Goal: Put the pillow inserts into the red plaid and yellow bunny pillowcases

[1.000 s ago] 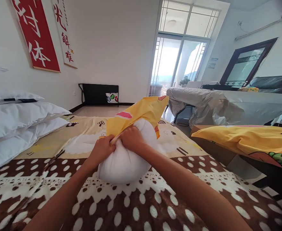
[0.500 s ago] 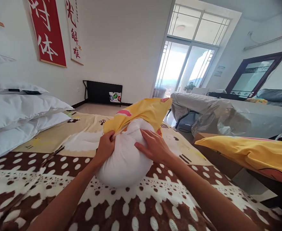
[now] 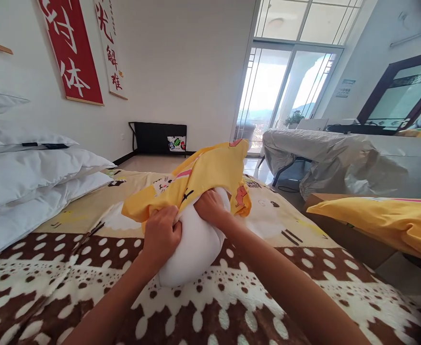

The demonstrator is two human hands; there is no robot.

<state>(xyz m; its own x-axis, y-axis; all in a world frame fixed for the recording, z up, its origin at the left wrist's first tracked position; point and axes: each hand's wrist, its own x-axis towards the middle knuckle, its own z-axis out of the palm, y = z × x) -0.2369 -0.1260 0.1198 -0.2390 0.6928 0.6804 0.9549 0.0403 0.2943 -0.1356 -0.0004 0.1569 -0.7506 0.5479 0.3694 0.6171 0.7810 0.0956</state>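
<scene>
A white pillow stands bunched on the patterned blanket, its far end inside a yellow pillowcase with cartoon prints. My left hand is closed on the pillowcase's edge at the left side of the opening, against the pillow. At the opening, my right hand presses on the pillow, its fingers tucked under the yellow cloth and hidden. The near part of the pillow is outside the case.
Several white pillows are stacked at the left. On the right, a yellow-covered pillow lies over a cardboard box. Behind it stands a table under plastic sheeting. A black folded frame leans by the far wall.
My right hand has slid forward from the pillow's bare top into the pillowcase opening. The yellow cloth now spreads further left, and my left hand has a fuller grip on it.
</scene>
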